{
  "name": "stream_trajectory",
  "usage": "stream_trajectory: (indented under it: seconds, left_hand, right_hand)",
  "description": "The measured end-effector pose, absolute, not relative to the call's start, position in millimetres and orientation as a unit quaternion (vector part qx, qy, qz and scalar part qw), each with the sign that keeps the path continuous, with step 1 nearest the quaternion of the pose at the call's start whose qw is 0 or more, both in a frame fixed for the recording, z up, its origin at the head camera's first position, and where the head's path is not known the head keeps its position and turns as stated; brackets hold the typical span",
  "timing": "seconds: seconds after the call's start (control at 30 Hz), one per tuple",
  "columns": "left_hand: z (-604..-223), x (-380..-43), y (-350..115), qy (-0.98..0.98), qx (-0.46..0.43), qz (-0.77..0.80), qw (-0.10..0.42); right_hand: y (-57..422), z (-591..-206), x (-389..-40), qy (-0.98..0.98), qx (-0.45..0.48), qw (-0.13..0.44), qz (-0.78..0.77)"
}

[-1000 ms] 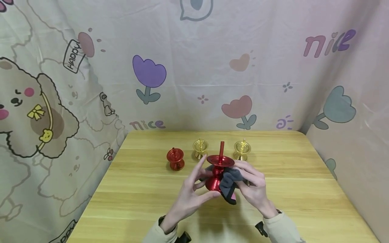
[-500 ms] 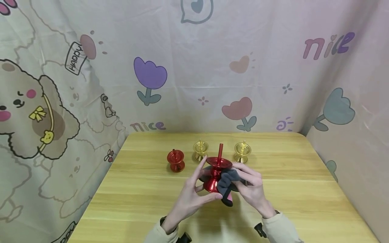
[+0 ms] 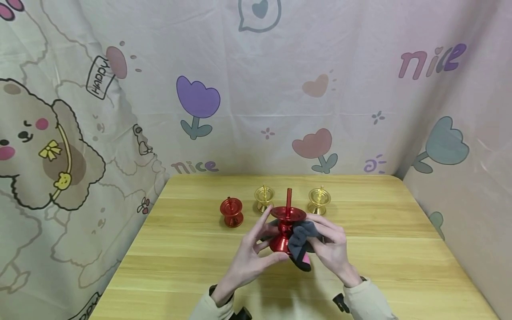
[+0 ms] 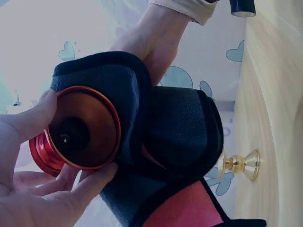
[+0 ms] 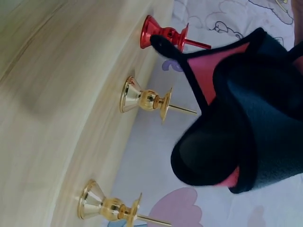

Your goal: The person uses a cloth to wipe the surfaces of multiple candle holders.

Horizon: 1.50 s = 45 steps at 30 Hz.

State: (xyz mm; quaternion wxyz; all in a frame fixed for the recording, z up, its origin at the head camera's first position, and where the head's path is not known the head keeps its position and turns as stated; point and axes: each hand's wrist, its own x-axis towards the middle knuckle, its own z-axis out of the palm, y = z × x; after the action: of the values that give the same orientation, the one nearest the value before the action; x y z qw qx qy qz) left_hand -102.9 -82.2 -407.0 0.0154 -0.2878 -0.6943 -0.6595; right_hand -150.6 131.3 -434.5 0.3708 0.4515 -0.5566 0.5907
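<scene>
A red metal candlestick [image 3: 280, 244] with a wide drip dish and a tall thin spike is held up over the table. My left hand [image 3: 250, 260] grips it from the left, thumb at the foot and fingers about its far side. In the left wrist view the hollow underside of its foot [image 4: 97, 113] faces the camera. My right hand [image 3: 334, 249] pinches a folded dark grey cloth [image 3: 302, 235] against the candlestick's right side. Black edging and a pink patch show on the cloth [image 5: 265, 127] in the right wrist view.
Behind the hands, a second red candlestick [image 3: 231, 209] stands on the wooden table [image 3: 168, 258], with two gold candlesticks, one in the middle [image 3: 264, 195] and one farther right [image 3: 319, 198]. A printed curtain [image 3: 256, 89] hangs along the table's back and sides.
The held candlestick has shifted slightly left, with my right hand moving along. The hanging corner of the cloth swung left, then back right. Both grips stay as they were.
</scene>
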Motion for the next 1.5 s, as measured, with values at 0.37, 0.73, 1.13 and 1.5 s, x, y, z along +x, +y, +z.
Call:
stream_trajectory:
  seconds: [0.37,0.73,1.13,1.5]
  left_hand:
    - [-404.9,-100.9,-82.6,-0.712,-0.256,-0.653,-0.010]
    - [-405.2,-101.7,-86.5,-0.701,-0.313,-0.641,-0.013]
    - [-405.5,-101.0,-82.3,-0.710,-0.278,-0.647,0.005]
    - [-410.2,-101.7,-82.8,-0.711,-0.290,-0.641,-0.013]
  right_hand:
    - [130.4,-434.5,-151.1,-0.561,0.456,0.390,0.571]
    - [134.3,-434.7,-151.3,-0.561,0.443,0.370,0.593]
    - [130.4,-431.9,-151.0,-0.546,0.475,0.404,0.559]
    - [133.7,-436.9,-150.6,-0.570,0.427,0.359,0.604]
